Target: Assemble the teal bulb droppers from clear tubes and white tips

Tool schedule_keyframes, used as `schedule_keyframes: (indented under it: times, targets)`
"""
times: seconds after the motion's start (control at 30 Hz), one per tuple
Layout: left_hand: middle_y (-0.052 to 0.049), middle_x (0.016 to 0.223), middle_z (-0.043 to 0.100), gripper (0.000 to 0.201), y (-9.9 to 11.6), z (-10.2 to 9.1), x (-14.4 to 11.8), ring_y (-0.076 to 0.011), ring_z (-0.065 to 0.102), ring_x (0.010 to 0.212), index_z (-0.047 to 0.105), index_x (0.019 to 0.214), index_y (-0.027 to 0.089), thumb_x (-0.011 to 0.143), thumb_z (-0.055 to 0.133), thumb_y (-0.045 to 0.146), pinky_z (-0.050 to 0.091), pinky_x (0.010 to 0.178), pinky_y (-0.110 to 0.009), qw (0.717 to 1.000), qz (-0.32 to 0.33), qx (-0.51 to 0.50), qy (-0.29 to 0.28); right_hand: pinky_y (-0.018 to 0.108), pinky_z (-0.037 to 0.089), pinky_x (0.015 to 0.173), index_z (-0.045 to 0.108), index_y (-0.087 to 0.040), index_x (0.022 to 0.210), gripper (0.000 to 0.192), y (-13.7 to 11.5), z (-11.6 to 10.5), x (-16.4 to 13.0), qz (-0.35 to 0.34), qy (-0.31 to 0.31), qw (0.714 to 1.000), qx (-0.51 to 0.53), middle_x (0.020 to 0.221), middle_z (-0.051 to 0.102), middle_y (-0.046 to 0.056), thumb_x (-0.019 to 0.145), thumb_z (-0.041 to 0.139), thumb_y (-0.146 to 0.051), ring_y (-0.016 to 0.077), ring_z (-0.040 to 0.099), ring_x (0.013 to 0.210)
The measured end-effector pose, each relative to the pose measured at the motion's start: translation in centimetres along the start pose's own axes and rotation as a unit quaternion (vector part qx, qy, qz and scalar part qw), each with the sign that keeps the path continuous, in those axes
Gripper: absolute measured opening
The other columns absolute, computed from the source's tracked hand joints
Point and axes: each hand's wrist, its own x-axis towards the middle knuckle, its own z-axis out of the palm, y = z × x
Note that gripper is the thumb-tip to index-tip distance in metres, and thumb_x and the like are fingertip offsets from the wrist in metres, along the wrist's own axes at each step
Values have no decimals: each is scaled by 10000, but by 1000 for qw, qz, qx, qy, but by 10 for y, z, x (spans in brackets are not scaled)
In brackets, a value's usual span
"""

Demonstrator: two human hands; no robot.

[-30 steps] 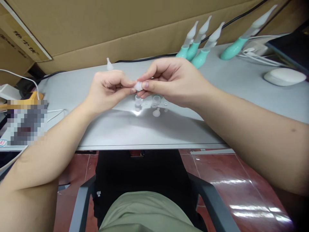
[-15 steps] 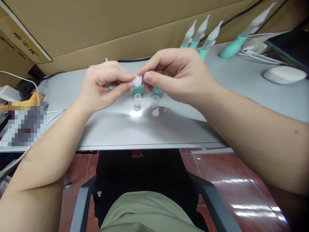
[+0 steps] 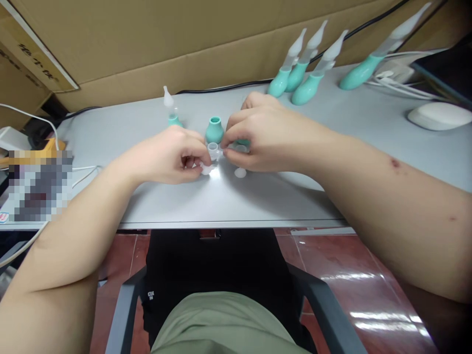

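My left hand (image 3: pixel 173 155) is closed low over the desk, its fingertips on a small white soft nozzle tip (image 3: pixel 206 169). Beside those fingers stands a small clear plastic cup (image 3: pixel 213 150). My right hand (image 3: pixel 258 132) has its thumb and fingers pinched together at the cup's right side; whatever lies between them is too small to make out. An open-topped teal bulb (image 3: pixel 214 130) stands upright just behind the cup. Partly hidden under my right hand are another teal bulb (image 3: pixel 243 142) and a second clear cup (image 3: pixel 241 148). Another white nozzle tip (image 3: pixel 240 172) lies in front of it.
An aspirator with a teal bulb and white tip (image 3: pixel 169 105) stands at the back left. Several similar aspirators (image 3: pixel 307 88) lean at the back right, near white cables and a white mouse (image 3: pixel 440 116). Cardboard (image 3: pixel 147 44) walls the desk's rear. A pixelated dark object (image 3: pixel 40 187) lies left.
Both hands have come down from mid-air to the desk and moved apart. The white nozzle tip went down with my left hand, while my right hand moved to the clear cup.
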Motion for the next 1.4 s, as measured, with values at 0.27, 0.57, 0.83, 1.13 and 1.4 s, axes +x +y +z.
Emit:
schedule_keyframes:
  times: [0.27, 0.57, 0.83, 1.13, 1.4]
  targets:
    - [-29, 897, 845, 409, 12, -2, 2, -154, 714, 715, 977, 1254, 226, 955, 720, 116, 601, 712, -305, 998, -64, 13, -22, 597, 393, 1115, 961, -216, 993, 222, -25, -2, 4, 56, -75, 992, -89, 1173, 820, 175, 1132, 788, -228, 474, 576, 1378]
    - [-19, 889, 834, 369, -9, 10, 2, -138, 614, 676, 988, 1256, 214, 1065, 675, 170, 518, 714, -323, 995, -54, 75, 46, 605, 352, 1129, 968, -205, 1016, 221, -30, -7, 8, 105, -107, 987, -50, 1202, 842, 175, 1077, 768, -135, 464, 556, 1414]
    - [-24, 922, 840, 165, -13, 12, 4, -157, 719, 783, 951, 1085, 243, 1069, 791, 203, 542, 744, -308, 996, -45, 58, 51, 675, 418, 1184, 883, -204, 889, 250, -23, 0, 5, 85, -72, 993, -29, 1100, 834, 168, 1108, 768, -164, 504, 617, 1455]
    - [-27, 884, 827, 103, -18, 10, 2, -137, 735, 755, 912, 962, 229, 1029, 879, 300, 586, 684, -275, 989, -85, 9, 119, 691, 472, 1325, 821, -270, 911, 183, -29, -11, 6, 138, -1, 990, 29, 995, 817, 114, 1049, 834, -151, 477, 702, 1453]
    - [-95, 1079, 898, 355, -14, 10, 2, -205, 852, 943, 924, 1065, 244, 1197, 870, 569, 725, 746, -341, 985, -76, 4, 153, 541, 690, 1127, 848, -274, 926, 116, -14, -9, 4, 76, 150, 952, 255, 1097, 949, 61, 963, 823, -166, 311, 851, 1079]
